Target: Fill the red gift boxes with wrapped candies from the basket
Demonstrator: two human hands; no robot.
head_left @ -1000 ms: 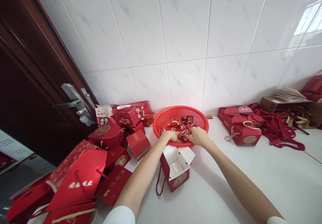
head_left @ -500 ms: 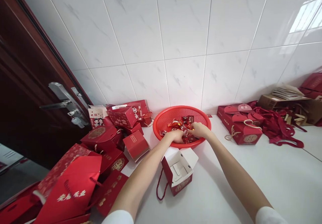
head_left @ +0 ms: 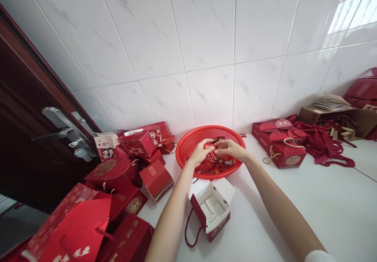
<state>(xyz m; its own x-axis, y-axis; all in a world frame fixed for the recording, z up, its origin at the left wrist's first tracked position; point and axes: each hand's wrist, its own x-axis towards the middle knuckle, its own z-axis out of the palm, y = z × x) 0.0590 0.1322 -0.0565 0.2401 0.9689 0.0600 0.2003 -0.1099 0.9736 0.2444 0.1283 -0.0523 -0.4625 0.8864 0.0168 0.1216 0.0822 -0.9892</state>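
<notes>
Over the red plastic basket [head_left: 184, 144], my left hand [head_left: 202, 152] is closed on red wrapped candy [head_left: 209, 149]. My right hand [head_left: 231, 149] meets it from the right, thumb and fingers bent round the same candy. More wrapped candies [head_left: 219, 168] lie in the bottom of the basket, partly hidden by my hands. Just in front of the basket stands a small dark red box [head_left: 216, 211] with its white flaps open and no candy inside. Its cord handle [head_left: 193, 232] hangs to the left.
Red gift boxes [head_left: 112, 171] are heaped on the left, beside a dark door [head_left: 26, 116]. On the right sit closed red boxes [head_left: 282, 144], dark red fabric bags [head_left: 321, 144] and a cardboard box [head_left: 356, 120]. A tiled wall [head_left: 206, 89] rises behind the basket.
Both hands have risen from the candies in the basket and come together, now with red candy between them. The view has shifted slightly.
</notes>
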